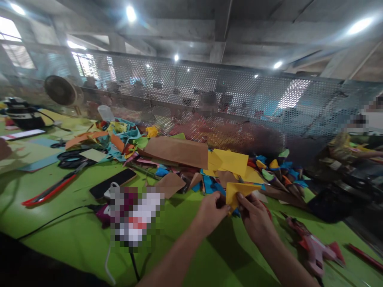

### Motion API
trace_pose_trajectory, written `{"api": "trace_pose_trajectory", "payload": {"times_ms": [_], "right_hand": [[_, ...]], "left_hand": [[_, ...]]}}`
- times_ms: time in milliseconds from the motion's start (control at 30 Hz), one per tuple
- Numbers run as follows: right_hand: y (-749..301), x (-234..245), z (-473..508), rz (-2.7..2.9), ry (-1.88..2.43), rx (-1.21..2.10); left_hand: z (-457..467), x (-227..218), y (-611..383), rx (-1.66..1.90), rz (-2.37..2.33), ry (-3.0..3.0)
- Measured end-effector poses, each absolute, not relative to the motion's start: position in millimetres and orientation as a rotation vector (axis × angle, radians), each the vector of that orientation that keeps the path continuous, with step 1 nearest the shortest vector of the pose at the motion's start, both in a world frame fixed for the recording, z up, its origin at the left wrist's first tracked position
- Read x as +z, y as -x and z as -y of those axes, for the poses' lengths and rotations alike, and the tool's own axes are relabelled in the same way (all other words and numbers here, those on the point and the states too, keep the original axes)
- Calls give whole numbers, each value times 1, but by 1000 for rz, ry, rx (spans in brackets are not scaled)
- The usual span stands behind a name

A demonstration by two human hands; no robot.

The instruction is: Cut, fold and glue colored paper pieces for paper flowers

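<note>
A folded piece of yellow paper [236, 192] is held up between my two hands above the green table. My left hand [211, 213] pinches its lower left edge between thumb and fingers. On the other side, my right hand [255, 215] grips the paper with the thumb lying across its face. Just behind it lie a yellow sheet [229, 161], a brown paper sheet [179, 152] and blue paper scraps [211, 184]. A pink glue gun [314, 243] rests on the table to the right of my right hand.
Left on the green table [179, 255] are a phone [113, 183], a red-edged cutter [50, 193], scissors [72, 158] and a corded power strip [104, 215]. Coloured paper scraps [125, 135] pile up behind. A perforated metal screen [179, 91] borders the back. Another person [347, 147] is at far right.
</note>
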State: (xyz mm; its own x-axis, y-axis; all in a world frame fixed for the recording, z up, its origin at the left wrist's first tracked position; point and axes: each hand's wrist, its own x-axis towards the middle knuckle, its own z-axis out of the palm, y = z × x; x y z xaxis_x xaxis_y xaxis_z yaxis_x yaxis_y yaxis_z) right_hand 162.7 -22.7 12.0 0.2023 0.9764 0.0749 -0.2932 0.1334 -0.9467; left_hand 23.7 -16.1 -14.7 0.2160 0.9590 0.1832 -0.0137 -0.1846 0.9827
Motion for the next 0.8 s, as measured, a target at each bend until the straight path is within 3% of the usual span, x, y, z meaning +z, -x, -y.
{"api": "trace_pose_trajectory", "payload": {"times_ms": [433, 800], "right_hand": [[-178, 12, 16, 783, 951, 1085], [-164, 17, 28, 1117, 1156, 1168]], "left_hand": [[18, -14, -19, 1050, -975, -1572], [13, -2, -7, 1316, -821, -1289]]}}
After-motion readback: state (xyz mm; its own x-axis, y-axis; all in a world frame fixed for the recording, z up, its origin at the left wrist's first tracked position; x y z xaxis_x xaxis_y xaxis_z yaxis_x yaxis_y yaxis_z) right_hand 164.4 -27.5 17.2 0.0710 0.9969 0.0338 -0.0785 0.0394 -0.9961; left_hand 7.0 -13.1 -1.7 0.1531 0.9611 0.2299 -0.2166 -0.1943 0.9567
